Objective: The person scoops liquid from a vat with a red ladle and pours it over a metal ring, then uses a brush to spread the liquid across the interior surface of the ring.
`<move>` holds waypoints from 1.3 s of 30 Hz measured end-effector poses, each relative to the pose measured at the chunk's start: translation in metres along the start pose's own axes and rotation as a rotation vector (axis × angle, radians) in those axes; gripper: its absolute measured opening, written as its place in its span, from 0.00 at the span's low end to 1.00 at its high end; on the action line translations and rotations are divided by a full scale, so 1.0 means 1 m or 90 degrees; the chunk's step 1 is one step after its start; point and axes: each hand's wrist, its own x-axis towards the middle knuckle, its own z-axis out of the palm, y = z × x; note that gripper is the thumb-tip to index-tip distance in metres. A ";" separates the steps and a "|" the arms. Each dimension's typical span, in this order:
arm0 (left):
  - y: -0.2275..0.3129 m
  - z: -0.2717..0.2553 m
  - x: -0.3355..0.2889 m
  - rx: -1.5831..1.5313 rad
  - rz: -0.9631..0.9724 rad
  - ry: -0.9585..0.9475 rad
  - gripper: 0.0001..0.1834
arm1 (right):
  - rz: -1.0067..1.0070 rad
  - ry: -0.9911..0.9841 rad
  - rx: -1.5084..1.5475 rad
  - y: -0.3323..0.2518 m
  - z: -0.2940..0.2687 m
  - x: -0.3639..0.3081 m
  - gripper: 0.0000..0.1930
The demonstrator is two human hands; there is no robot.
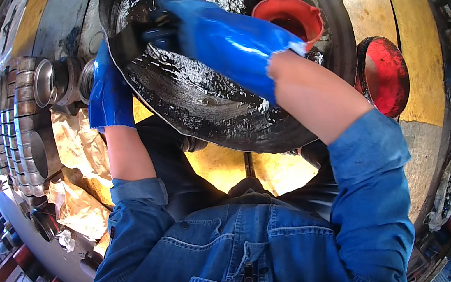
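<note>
A wide dark basin [205, 123] with wet, shiny black liquid inside stands in front of me. My right hand [183, 19], in a blue rubber glove, reaches across it and is closed around a black object [163, 33] whose kind I cannot make out; motion blurs both. At the basin's left rim is my left hand [109, 90], also gloved in blue, its fingers hidden beside a dark curved piece [122, 45]. Beyond my right wrist, a red dipper [288, 6] with a short handle sits in the basin. A small bit of red shows just above my right glove.
Right of the basin a round red bowl [388, 72] with a dark rim lies tilted. Several stacked metal rings [21, 108] stand at the left, near crumpled brown paper [83, 145]. A bag of small dark pieces [450, 188] lies at the far right.
</note>
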 end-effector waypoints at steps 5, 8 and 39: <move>0.006 -0.009 -0.010 0.003 0.011 0.016 0.27 | 0.077 -0.226 -0.140 -0.045 -0.006 -0.032 0.13; 0.006 -0.003 -0.008 0.003 0.009 0.006 0.27 | 0.249 -0.313 -0.143 -0.038 -0.026 -0.057 0.14; 0.013 0.039 -0.042 0.032 0.030 0.019 0.28 | 0.277 0.084 -0.301 0.076 -0.144 -0.151 0.21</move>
